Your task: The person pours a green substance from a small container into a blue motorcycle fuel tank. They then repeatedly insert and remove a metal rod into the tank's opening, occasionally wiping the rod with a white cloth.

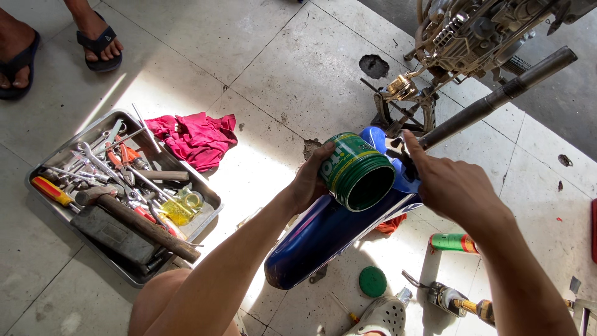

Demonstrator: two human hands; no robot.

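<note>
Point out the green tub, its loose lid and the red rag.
green tub (357,170), head view: on its outer side wall, held by the left hand.
green lid (372,281), head view: centre of the round lid on the floor.
red rag (196,138), head view: middle of the crumpled cloth.

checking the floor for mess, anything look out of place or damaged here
The green lid lies loose on the floor tiles, apart from the open green tub in the left hand. One tile is chipped beside the tub, and a dark stain marks another.

Single head-worn view, looking steeply down from close above at tiled floor (273,68) and tool tray (205,214)
</note>
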